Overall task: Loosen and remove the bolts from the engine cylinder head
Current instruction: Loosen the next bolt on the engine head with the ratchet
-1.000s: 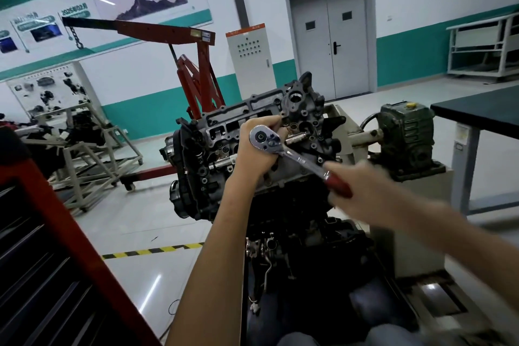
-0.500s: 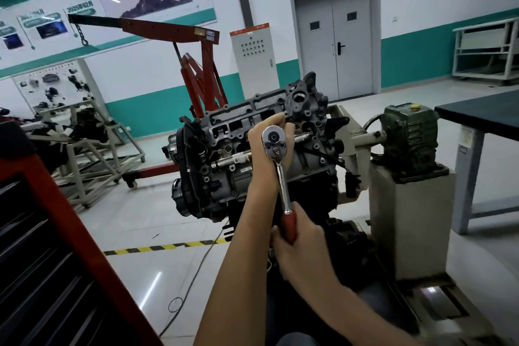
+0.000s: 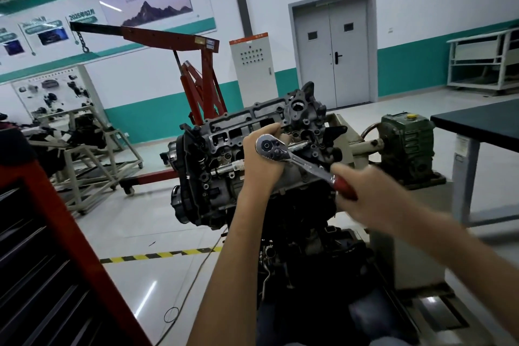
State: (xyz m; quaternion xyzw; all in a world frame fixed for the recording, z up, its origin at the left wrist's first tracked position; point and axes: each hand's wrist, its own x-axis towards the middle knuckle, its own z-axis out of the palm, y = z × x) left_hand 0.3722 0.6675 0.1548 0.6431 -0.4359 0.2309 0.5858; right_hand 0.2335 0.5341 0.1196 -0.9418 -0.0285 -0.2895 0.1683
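Steel ratchet: rigid, slick | your left hand curls round its head, against the cylinder head | your right hand grips red handle; best leverage there.

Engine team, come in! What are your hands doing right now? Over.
Left hand steadying the ratchet wrench on the cylinder head. Right hand gripping its red handle. Bolt hidden behind the tool; nothing blocking.

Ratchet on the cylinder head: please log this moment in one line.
left hand: holds ratchet head | right hand: grips red handle | ratchet: at cylinder head
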